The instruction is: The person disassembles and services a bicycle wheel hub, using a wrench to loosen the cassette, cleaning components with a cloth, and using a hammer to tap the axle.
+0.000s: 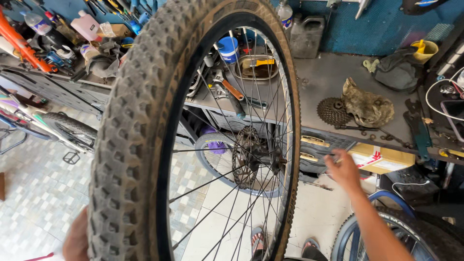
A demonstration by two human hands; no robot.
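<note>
While you hold the bicycle wheel (193, 135) upright in front of you, your left hand (76, 239) rests against the knobby tyre (128, 145) at the lower left; only its back shows at the bottom edge, so I cannot tell how its fingers are closed around the tread. The wheel is off any frame, its tyre sits fully on the black rim, and the spokes run to the hub (275, 164), where a brake disc (244, 157) is mounted, so I judge that the wheel itself is complete and what is left is only the work at the hub or the fitting of it. Your right hand (342, 169) is stretched out just beside the right side of the tyre, near the hub; the fingers look loosely spread and blurred, and they seem to grip nothing. Below, your feet in sandals (258, 239) stand on the tiled floor (43, 193). Further away, on the grey workbench (319, 82), a cassette of sprockets (332, 112) lies touching a dirty rag (367, 106), so it is not yet on any wheel. A metal tray (256, 67) and a hammer (232, 92) lie behind the spokes.
</note>
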